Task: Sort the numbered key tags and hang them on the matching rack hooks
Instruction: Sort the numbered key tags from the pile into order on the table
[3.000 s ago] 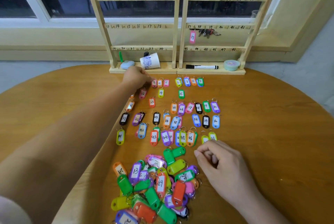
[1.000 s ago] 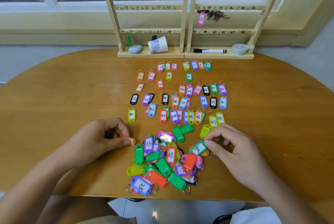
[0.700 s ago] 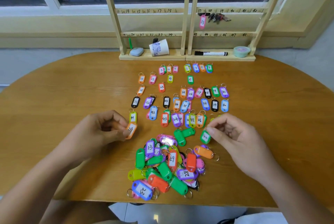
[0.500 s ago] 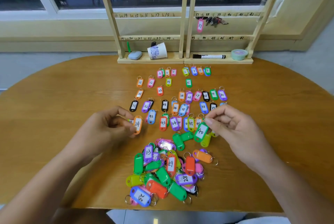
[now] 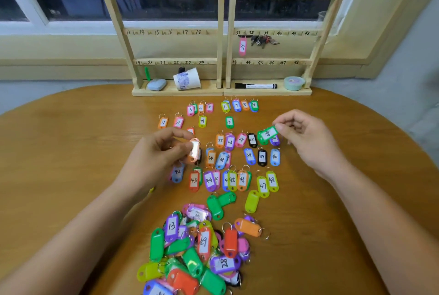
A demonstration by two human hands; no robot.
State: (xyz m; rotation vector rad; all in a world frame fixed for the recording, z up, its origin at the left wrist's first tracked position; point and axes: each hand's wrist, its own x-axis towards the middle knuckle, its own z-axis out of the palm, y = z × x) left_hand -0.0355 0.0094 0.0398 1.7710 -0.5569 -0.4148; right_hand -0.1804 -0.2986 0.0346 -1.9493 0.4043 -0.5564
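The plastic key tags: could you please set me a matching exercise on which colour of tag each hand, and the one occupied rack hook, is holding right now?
Column 1
1. left hand
2. right hand
3. hook 37 on the wooden rack

Column 2
a. pink plastic key tag
b. orange plastic key tag
c. green plastic key tag

Pairs: 1-b, 2-c, 3-a

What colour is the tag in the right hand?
Green, with a white number label. The right hand pinches the tag; the head view shows it best.
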